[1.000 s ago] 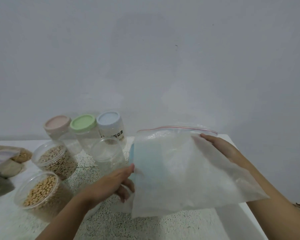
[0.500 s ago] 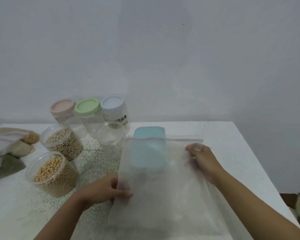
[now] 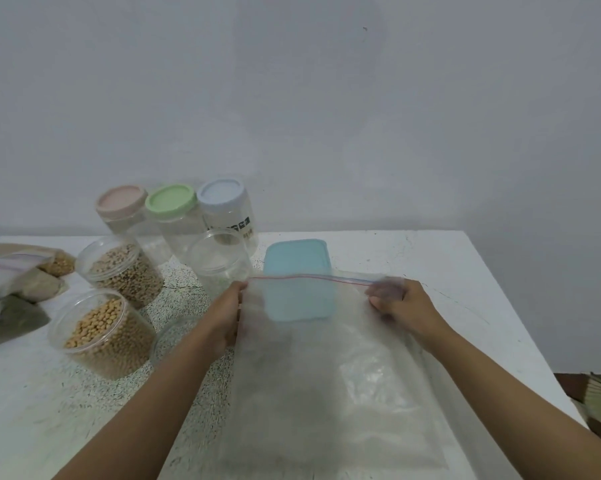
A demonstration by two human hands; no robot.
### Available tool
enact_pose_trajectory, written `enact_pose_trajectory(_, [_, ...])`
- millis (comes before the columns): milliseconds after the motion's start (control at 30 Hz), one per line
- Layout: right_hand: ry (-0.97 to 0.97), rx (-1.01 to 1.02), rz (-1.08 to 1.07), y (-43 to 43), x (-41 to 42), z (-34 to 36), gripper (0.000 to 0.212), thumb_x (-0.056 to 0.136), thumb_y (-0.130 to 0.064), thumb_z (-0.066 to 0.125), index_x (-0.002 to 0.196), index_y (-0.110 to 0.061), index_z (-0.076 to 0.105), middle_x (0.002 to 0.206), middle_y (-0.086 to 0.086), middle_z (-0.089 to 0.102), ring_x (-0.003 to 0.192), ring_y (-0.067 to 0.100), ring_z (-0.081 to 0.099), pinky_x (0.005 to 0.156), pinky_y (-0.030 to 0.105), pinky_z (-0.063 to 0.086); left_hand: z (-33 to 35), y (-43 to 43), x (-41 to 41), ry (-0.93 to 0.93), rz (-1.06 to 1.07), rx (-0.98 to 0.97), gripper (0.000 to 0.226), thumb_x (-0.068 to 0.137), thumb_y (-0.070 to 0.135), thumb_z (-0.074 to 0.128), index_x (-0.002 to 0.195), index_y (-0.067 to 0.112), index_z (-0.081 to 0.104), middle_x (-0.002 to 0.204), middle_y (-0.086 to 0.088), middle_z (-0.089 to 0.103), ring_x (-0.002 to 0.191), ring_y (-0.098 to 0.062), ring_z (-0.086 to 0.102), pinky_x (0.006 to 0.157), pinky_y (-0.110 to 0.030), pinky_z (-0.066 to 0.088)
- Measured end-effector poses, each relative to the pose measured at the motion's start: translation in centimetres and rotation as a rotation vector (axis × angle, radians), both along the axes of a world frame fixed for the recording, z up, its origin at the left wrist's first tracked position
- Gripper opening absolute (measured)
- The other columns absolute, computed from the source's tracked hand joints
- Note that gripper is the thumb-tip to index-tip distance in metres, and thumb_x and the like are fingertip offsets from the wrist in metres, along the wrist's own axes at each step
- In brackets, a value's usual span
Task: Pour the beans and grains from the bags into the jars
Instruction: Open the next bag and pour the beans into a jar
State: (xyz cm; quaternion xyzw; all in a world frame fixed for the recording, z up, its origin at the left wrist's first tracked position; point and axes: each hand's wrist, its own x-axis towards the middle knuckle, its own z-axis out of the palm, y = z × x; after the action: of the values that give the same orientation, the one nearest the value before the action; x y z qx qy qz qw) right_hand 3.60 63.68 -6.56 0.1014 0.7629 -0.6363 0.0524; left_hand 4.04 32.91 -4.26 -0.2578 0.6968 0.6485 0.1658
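Observation:
A large clear zip bag [image 3: 327, 375] lies flat on the white table [image 3: 465, 271], looking empty, its red and blue zip strip at the far edge. My left hand [image 3: 224, 317] grips the bag's top left corner. My right hand [image 3: 401, 306] pinches the top right corner at the zip. Two open jars stand at the left, one holding yellow beans [image 3: 105, 334], one holding brownish beans [image 3: 122, 271]. An empty open jar [image 3: 219, 261] stands just beyond the bag.
Three lidded jars, pink [image 3: 120, 209], green [image 3: 172, 209] and blue-white [image 3: 226, 206], line the back. A light blue lid [image 3: 295, 258] lies partly under the bag. Folded bags [image 3: 15, 282] sit at the far left. Spilled grains speckle the table.
The bag went from held up in the air to lying flat on the table. Both hands slid up to its zip corners.

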Motion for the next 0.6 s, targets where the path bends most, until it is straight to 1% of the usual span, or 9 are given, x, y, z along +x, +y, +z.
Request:
enact_pose_trajectory(33, [-0.003,0.007,0.011,0.2,-0.2,0.1,0.018,0.087,0.008,0.072,0.094,-0.008,0.076,0.083,-0.003,0.078,0.070,0.009,0.071,0.059,0.021,0.054,0.0,0.2,-0.1,-0.010,-0.006,-0.003,0.042,0.103,0.047,0.044,0.092,0.015,0.069,0.058,0.001,0.063,0.048,-0.015,0.058,0.051,-0.024,0.040])
enact_pose_trajectory(133, [-0.015,0.084,0.059,1.0,-0.6,0.0,0.019,0.085,0.007,0.073,0.088,-0.011,0.077,0.085,-0.003,0.079,0.076,0.015,0.070,0.065,0.025,0.054,-0.3,0.1,-0.5,0.007,-0.022,0.032,0.034,0.098,0.045,0.053,0.093,0.015,0.068,0.067,-0.002,0.063,0.058,-0.020,0.055,0.059,-0.030,0.041])
enact_pose_trajectory(233, [-0.013,0.197,0.135,1.9,-1.1,0.2,0.019,0.084,0.007,0.071,0.081,-0.011,0.076,0.071,-0.007,0.074,0.067,0.014,0.064,0.062,0.024,0.049,0.2,0.0,-1.0,0.009,-0.050,0.038,0.032,0.094,0.047,0.053,0.087,0.017,0.060,0.068,-0.002,0.058,0.056,-0.019,0.048,0.057,-0.030,0.036])
enact_pose_trajectory(333, [-0.008,0.279,0.215,2.4,-1.6,0.8,0.020,0.082,0.008,0.068,0.075,-0.010,0.074,0.063,0.000,0.068,0.060,0.015,0.060,0.059,0.028,0.048,0.7,0.6,-1.7,0.001,-0.069,-0.022,0.040,0.093,0.056,0.056,0.090,0.015,0.059,0.073,-0.004,0.061,0.061,-0.020,0.054,0.059,-0.029,0.042])
enact_pose_trajectory(400, [-0.011,0.290,0.258,2.4,-1.9,1.1,0.018,0.082,0.007,0.069,0.077,-0.009,0.074,0.067,0.005,0.070,0.061,0.017,0.061,0.059,0.030,0.050,0.8,1.3,-2.2,-0.009,-0.075,-0.066,0.045,0.093,0.059,0.058,0.097,0.015,0.065,0.084,-0.006,0.069,0.074,-0.024,0.063,0.068,-0.031,0.048])
enact_pose_trajectory(467, [-0.028,0.311,0.313,2.2,-2.1,1.3,0.017,0.082,0.005,0.071,0.074,-0.010,0.074,0.066,0.003,0.068,0.060,0.016,0.059,0.058,0.028,0.049,0.7,2.0,-2.8,-0.005,-0.072,-0.095,0.042,0.091,0.058,0.061,0.104,0.019,0.067,0.098,-0.007,0.073,0.088,-0.027,0.068,0.078,-0.033,0.052])
enact_pose_trajectory(500, [-0.038,0.335,0.345,2.1,-2.1,1.5,0.020,0.082,0.003,0.072,0.070,-0.012,0.073,0.063,0.001,0.065,0.058,0.015,0.057,0.058,0.027,0.047,0.7,2.2,-3.1,0.010,-0.078,-0.114,0.039,0.091,0.054,0.064,0.105,0.018,0.067,0.102,-0.009,0.073,0.090,-0.027,0.068,0.080,-0.034,0.053])
enact_pose_trajectory(567, [-0.052,0.365,0.393,1.9,-2.0,1.6,0.025,0.083,0.001,0.073,0.064,-0.015,0.069,0.058,-0.002,0.059,0.054,0.013,0.053,0.057,0.024,0.043,0.4,2.5,-3.7,0.077,-0.129,-0.195,0.029,0.094,0.043,0.066,0.096,0.014,0.065,0.099,-0.010,0.071,0.083,-0.025,0.065,0.076,-0.033,0.051])
enact_pose_trajectory(600, [-0.055,0.369,0.397,1.8,-2.0,1.6,0.024,0.083,0.000,0.073,0.064,-0.013,0.067,0.058,-0.002,0.057,0.055,0.013,0.051,0.058,0.024,0.042,0.3,2.6,-3.9,0.121,-0.163,-0.247,0.027,0.096,0.039,0.065,0.086,0.015,0.058,0.091,-0.007,0.066,0.076,-0.021,0.061,0.069,-0.032,0.047])
